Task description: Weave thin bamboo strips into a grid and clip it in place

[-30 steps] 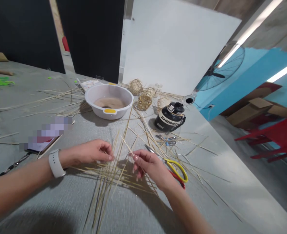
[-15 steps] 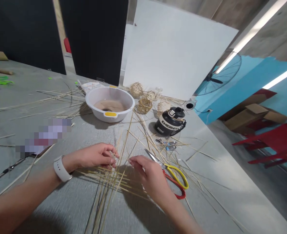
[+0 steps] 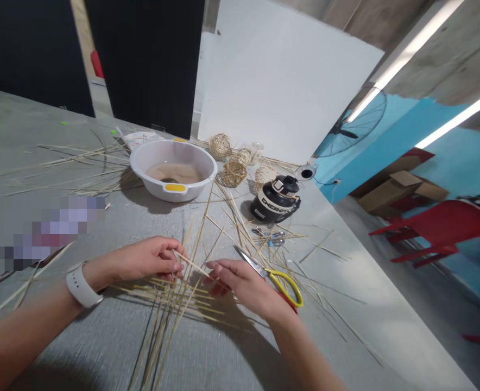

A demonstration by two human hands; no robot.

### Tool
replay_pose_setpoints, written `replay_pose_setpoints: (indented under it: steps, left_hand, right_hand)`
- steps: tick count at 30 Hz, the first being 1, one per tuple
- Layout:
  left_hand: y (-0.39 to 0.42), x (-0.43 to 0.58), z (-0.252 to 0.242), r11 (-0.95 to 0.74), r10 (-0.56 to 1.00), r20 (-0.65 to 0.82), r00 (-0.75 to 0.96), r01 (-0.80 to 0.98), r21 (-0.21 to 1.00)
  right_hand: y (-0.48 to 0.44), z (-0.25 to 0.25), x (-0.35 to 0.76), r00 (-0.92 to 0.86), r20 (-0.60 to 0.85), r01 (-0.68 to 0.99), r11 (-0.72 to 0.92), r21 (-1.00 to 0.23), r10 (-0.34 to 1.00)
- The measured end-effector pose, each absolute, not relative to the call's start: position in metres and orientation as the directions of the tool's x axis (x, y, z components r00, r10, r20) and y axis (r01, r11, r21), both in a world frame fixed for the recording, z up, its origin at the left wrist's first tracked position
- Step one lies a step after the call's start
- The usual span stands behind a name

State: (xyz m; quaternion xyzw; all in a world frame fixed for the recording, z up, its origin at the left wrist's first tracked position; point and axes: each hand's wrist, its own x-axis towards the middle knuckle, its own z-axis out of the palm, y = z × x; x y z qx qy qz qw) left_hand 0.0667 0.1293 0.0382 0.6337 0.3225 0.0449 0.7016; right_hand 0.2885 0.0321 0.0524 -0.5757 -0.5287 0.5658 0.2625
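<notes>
Reed strip (image 3: 191,264) pinched between left hand (image 3: 142,260), right hand (image 3: 244,285); runs left-right.

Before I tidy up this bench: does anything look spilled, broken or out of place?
Nothing looks spilled or broken. Loose reed strips lie scattered over the table, some running under the scissors. The basin stands upright with its liquid inside. Both hands, left hand and right hand, rest on the crossed strips.
</notes>
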Motion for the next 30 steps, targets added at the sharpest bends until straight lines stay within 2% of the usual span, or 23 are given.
replay_pose_setpoints:
  steps: [4, 15, 17, 19, 24, 30]
  left_hand:
    - [0.129, 0.067, 0.038, 0.130, 0.478, -0.398, 0.783, 0.385, 0.914]
    - [0.131, 0.064, 0.031, 0.162, 0.454, -0.392, 0.800, 0.359, 0.919]
    - [0.131, 0.064, 0.031, 0.172, 0.448, -0.392, 0.803, 0.353, 0.920]
    - [0.131, 0.064, 0.032, 0.168, 0.446, -0.394, 0.804, 0.357, 0.919]
    - [0.129, 0.065, 0.033, 0.145, 0.459, -0.403, 0.792, 0.381, 0.913]
    - [0.128, 0.066, 0.032, 0.156, 0.460, -0.388, 0.799, 0.357, 0.921]
  right_hand:
    - [0.032, 0.052, 0.296, -0.137, -0.429, 0.138, -0.411, -0.901, 0.893]
    - [0.035, 0.055, 0.306, -0.102, -0.300, 0.196, -0.277, -0.941, 0.948]
    - [0.035, 0.057, 0.306, -0.091, -0.279, 0.247, -0.250, -0.936, 0.956]
    - [0.033, 0.058, 0.304, -0.097, -0.242, 0.368, -0.192, -0.910, 0.965]
    - [0.025, 0.057, 0.287, -0.184, -0.174, 0.674, -0.004, -0.739, 0.967]
    - [0.024, 0.055, 0.275, -0.198, -0.145, 0.751, 0.055, -0.658, 0.969]
